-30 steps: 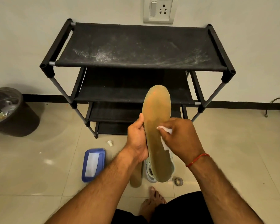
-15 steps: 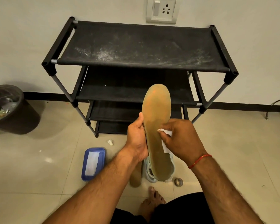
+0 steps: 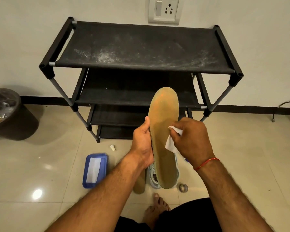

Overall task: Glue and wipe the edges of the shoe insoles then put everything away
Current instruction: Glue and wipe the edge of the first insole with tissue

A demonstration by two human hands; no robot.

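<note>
The left hand (image 3: pixel 142 143) held the insole (image 3: pixel 162 113) in the air by its left edge, about the middle of its length. The thumb lay straight along the edge on the near side, and the other fingers went behind the insole, where I could not see them. The insole stood almost upright, with its toe end up in front of the lower shelves of the black shoe rack (image 3: pixel 141 51) and its heel end down over a pale shoe (image 3: pixel 151 177) on the floor. The tan face of the insole was turned to the camera. The right hand (image 3: pixel 193 138) had its fingers curled together and pinched a white wipe (image 3: pixel 172 145). The wipe touched the face of the insole near the right edge, and a loose part of it hung down below the fingertips. A red thread (image 3: pixel 206 163) was around the right wrist. A second insole (image 3: pixel 138 185) lay on the tiled floor just left of the shoe, partly hidden by the left forearm. More to the left was a blue box (image 3: pixel 104 166) with something white inside, and a small white cap (image 3: pixel 112 147) lay between this box and the rack. A small grey ring (image 3: pixel 183 187) lay on the floor just right of the heel end. A dark bin (image 3: pixel 15 124) stood by the wall at the far left, and a bare foot (image 3: pixel 157 208) showed at the bottom.
</note>
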